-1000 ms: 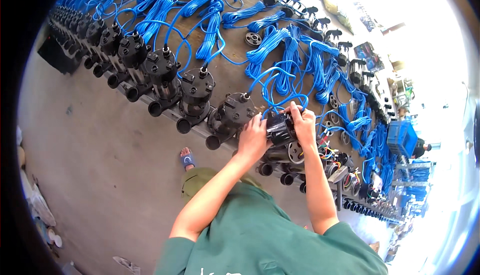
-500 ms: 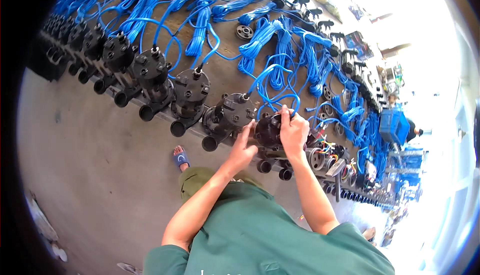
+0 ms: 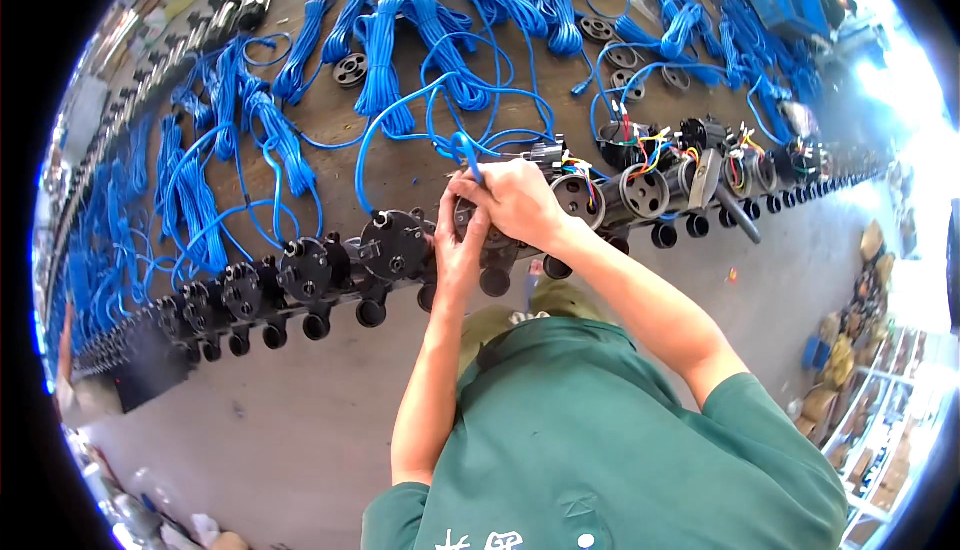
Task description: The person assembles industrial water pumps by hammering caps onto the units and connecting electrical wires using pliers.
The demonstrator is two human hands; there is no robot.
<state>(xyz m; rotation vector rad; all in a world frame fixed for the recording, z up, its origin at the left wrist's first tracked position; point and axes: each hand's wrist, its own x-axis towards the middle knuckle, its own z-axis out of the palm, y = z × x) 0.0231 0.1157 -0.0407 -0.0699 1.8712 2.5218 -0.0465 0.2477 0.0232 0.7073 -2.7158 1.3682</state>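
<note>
Both my hands meet over a round grey pump housing point(image 3: 487, 232) in the row along the bench edge. My right hand point(image 3: 520, 202) is closed round a blue cable point(image 3: 464, 147), which loops up from its fingers. Against it, the thumb and fingers of my left hand point(image 3: 460, 240) pinch together; whatever lies between them is hidden. Just left of my hands stands a submersible pump with a black round cap point(image 3: 396, 246), its own blue cable rising from the top. Right of my hands is an open-topped pump housing point(image 3: 579, 200) with coloured wires showing.
Bundled blue cables point(image 3: 380, 55) lie across the brown bench point(image 3: 330, 155). More black-capped pumps point(image 3: 306, 268) run off to the left. A hammer point(image 3: 707, 182) rests among open housings at right. Several loose grey metal discs point(image 3: 350, 70) lie on the bench. A blue crate point(image 3: 785, 0) stands far right.
My view has swung to the right. My hands, apart around a black cap before, are now together, and the right one has moved in toward the left. The black cap is no longer plainly visible.
</note>
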